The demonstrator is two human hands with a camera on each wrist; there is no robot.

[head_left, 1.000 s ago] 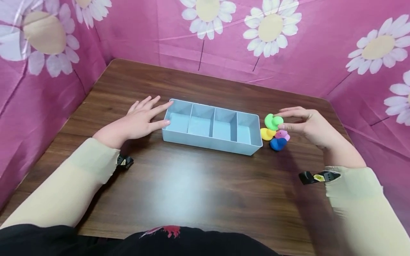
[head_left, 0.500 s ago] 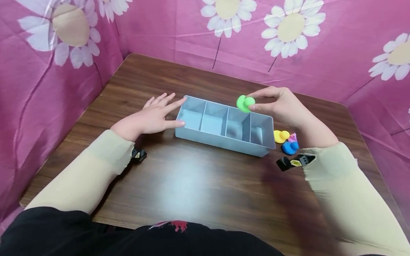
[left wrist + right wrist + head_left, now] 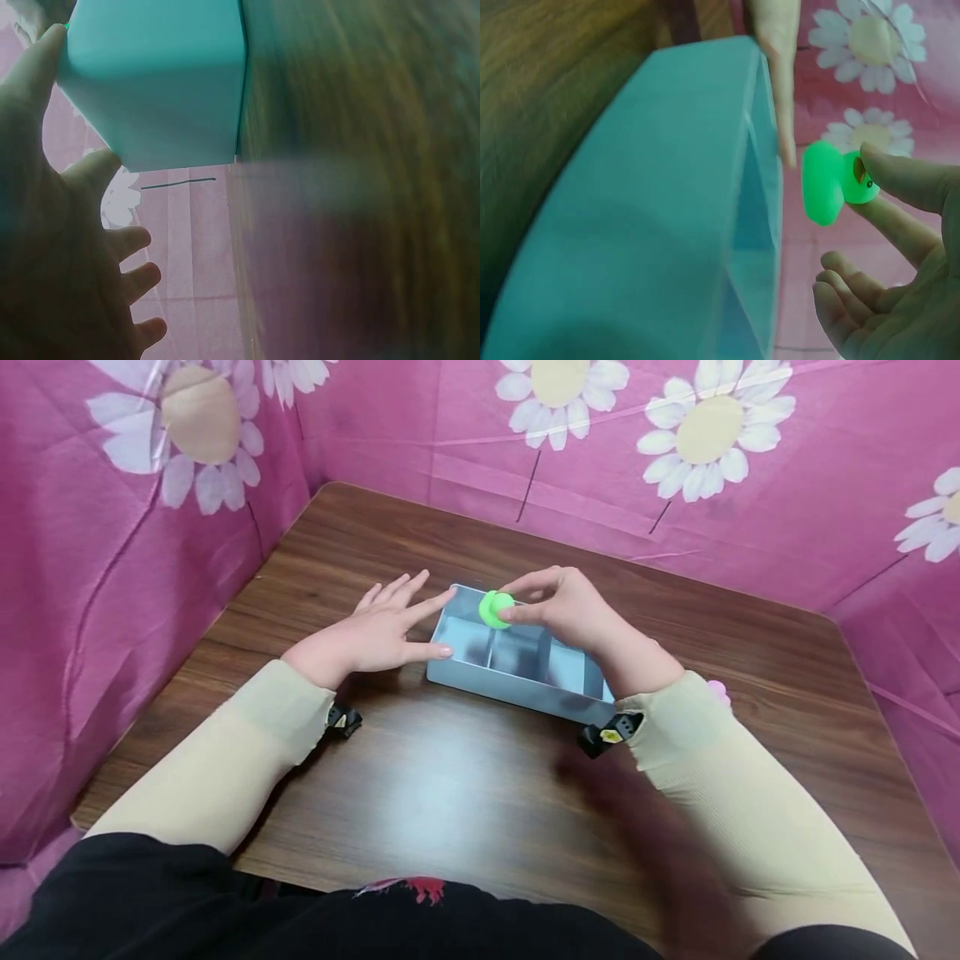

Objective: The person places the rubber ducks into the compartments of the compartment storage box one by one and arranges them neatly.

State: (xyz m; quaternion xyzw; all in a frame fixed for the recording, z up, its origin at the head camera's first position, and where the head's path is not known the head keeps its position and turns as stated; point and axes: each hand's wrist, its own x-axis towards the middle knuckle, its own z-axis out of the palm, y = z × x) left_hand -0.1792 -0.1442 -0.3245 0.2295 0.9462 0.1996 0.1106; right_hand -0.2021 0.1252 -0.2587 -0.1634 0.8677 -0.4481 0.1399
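Between thumb and index finger my right hand (image 3: 573, 610) pinches a green rubber duck (image 3: 495, 609) by its head. The duck hangs over the left part of a light blue divided box (image 3: 517, 693), near its first divider. In the right wrist view the green duck (image 3: 823, 184) shows its orange beak and one eye, above the box's rim (image 3: 750, 150). My left hand (image 3: 367, 639) is spread flat at the box's left end, thumb and index fingertips on the rim. The left wrist view shows those fingers against the box's end wall (image 3: 157, 112).
A pink duck (image 3: 718, 692) peeks out behind my right sleeve, on the table to the right of the box; the yellow and blue ducks are hidden there. The brown wooden table (image 3: 420, 785) ends at a pink flowered cloth (image 3: 450, 468) behind and beside it.
My right hand has lifted the green duck from the group of ducks and carried it left over the box. My left hand stays at the box's end. The head view has shifted slightly.
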